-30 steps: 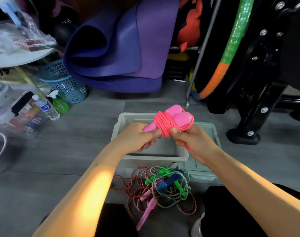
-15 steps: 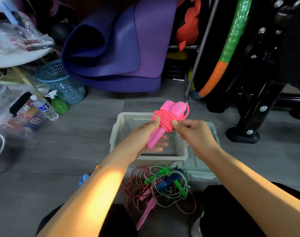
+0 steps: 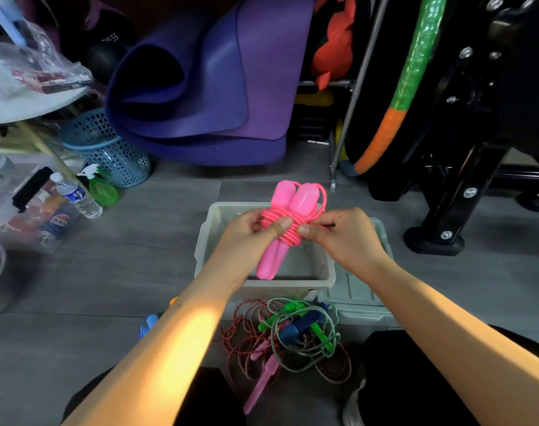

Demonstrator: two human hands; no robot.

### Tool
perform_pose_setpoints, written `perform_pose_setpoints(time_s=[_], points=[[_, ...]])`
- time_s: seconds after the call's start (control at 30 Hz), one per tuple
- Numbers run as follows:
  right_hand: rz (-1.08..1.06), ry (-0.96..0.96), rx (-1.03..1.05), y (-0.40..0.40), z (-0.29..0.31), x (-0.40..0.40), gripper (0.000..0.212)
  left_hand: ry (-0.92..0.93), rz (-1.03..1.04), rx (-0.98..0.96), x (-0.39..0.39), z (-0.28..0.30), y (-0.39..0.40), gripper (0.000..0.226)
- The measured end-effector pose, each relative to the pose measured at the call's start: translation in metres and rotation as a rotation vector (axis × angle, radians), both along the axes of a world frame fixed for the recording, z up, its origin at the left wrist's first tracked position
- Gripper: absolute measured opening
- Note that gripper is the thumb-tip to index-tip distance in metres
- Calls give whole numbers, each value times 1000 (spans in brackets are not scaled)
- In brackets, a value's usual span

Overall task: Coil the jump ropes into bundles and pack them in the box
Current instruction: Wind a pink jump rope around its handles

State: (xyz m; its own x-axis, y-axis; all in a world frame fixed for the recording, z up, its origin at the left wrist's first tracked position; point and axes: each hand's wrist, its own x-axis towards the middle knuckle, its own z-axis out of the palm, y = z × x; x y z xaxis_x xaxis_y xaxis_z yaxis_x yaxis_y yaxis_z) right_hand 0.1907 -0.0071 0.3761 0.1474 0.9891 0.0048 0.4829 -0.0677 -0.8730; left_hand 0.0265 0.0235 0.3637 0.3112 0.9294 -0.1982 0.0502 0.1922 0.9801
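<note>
Change: the pink jump rope bundle (image 3: 285,224) now stands more upright than a second ago, its two handles side by side with the fat ends pointing to the far side, and the left thumb has come round onto the front of the coils.
Left hand: the left hand (image 3: 246,232) grips the bundle from the left, fingers curled behind it and the thumb pressed flat across the wound cord.
Right hand: the right hand (image 3: 343,235) pinches the cord on the right side of the bundle, thumb and curled fingers closed on it; one loose loop arcs up past the right handle's top.
Hands together: both are clamped on the same bundle, thumbs nearly meeting over the coils.
Arm pose: both forearms reach out from the near edge and converge above the box, wrists about level.
Bundle's place: held in the air over the open translucent box (image 3: 325,279), not touching it.
Box: it sits on the grey floor (image 3: 139,256) with its lid (image 3: 362,299) lying just beside it on the right.
Other ropes: a tangle of uncoiled jump ropes (image 3: 292,336), red, green and speckled cords with green, blue and pink handles, lies on the floor just near of the box.
</note>
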Motion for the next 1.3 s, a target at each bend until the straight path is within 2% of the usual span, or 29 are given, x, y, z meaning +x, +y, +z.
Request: perform_pose_setpoints(time_s=[0.13,0.23,0.33,0.4,0.43,0.5,0.57,0.63,0.73,0.83,0.93,1.0,1.07,1.2,1.3], points=[[-55,5,5,-1,0,-4,10,-31,90,-27,5,-4,-1,36],[-129,45,47,-5,-1,-11,2,-37,153,-66,10,-10,0,30],[-201,75,118,-8,-2,-15,17,-199,174,-192,15,-10,0,53],[-215,44,150,-8,-3,-16,5,-288,175,-247,17,-7,-1,65],[-220,4,182,-8,-3,-17,6,-310,169,-255,17,-6,-1,63],[-204,-64,262,-9,-6,-18,13,-352,144,-270,17,-5,0,52],[-161,-147,363,-10,-7,-18,17,-372,114,-274,16,-4,0,51],[-99,-243,460,-9,-9,-14,21,-357,78,-263,14,-4,0,54],[50,-313,537,-8,-11,-8,29,-293,55,-196,7,-4,2,44],[145,-245,521,-9,-11,-5,35,-236,36,-177,2,-1,1,36],[94,-130,493,-8,-8,-7,30,-226,20,-203,3,3,-1,35],[52,-10,445,-7,-4,-8,26,-233,4,-224,4,5,-3,44],[13,74,395,-7,0,-8,23,-273,-13,-234,6,7,-6,49],[-14,215,332,-10,2,-11,26,-408,11,-172,11,6,-13,45],[64,479,266,-12,3,-15,24,-418,24,-119,11,5,-13,40]])
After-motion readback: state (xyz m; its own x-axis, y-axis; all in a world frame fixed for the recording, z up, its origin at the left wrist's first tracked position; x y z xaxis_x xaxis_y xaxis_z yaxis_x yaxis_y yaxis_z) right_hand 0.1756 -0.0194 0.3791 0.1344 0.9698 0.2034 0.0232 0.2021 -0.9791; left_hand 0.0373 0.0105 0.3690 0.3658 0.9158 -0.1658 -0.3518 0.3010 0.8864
